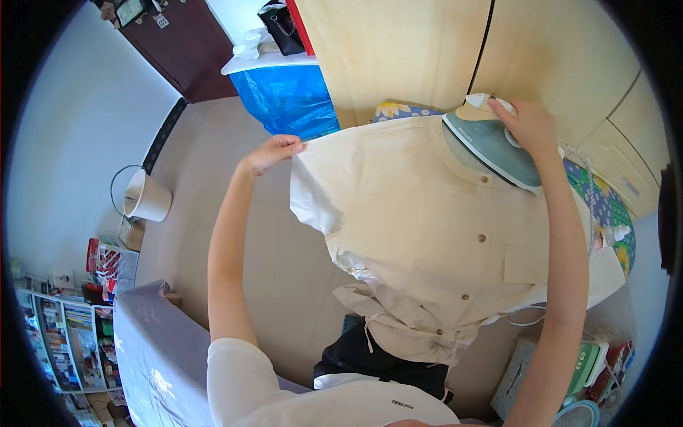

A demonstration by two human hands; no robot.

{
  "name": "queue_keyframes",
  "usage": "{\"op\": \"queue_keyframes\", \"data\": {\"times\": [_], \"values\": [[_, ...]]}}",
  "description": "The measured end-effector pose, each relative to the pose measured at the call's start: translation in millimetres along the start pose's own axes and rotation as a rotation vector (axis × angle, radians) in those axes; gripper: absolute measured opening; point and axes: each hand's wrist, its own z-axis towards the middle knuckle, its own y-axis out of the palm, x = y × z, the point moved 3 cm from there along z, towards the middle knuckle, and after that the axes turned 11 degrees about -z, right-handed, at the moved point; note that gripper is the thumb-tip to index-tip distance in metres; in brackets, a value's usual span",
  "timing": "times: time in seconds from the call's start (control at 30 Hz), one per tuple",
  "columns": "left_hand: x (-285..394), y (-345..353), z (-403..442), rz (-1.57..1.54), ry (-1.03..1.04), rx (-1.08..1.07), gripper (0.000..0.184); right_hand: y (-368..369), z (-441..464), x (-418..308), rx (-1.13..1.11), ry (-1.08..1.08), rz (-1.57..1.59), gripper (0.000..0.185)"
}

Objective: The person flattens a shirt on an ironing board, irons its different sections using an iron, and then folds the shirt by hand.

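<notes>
A cream button-up shirt (413, 192) lies spread over an ironing board (594, 188) with a blue floral cover, its lower part bunched near my body. My left hand (276, 153) pinches the edge of the shirt's sleeve at the board's left end. In my right hand (530, 124) is a steam iron (491, 142), grey-green with a beige and white top. The iron rests near the shirt's collar, and its soleplate is mostly hidden from this angle. Several brown buttons run down the shirt's front, with a pocket to the right of them.
Light wooden cabinets (402, 50) stand right behind the board. A blue plastic cover (288, 96) hangs left of them. A white bucket (148, 196) stands by the left wall. A grey-covered bed (160, 341) is at lower left. The iron's cord (588, 171) trails along the right side.
</notes>
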Motion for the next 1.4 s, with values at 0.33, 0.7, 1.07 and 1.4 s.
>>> {"op": "queue_keyframes", "data": {"times": [0.33, 0.7, 1.07, 1.4], "values": [[-36.8, -3.0, -27.2, -0.117, -0.054, 0.018, 0.014, 2.9, 0.5, 0.7, 0.028, -0.002, -0.046, 0.066], [-83.8, -6.7, -66.9, -0.161, -0.102, 0.102, 0.013, 2.4, 0.1, 0.5, -0.01, -0.006, -0.023, 0.065], [-127.2, 2.6, -128.0, -0.181, -0.394, 0.121, 0.032, 6.9, -1.0, 1.5, 0.142, -0.02, 0.033, 0.062], [-149.2, 28.6, -202.2, -0.232, -0.322, 0.372, 0.02, 3.9, -0.1, 0.2, 0.043, -0.029, -0.055, 0.064]]}}
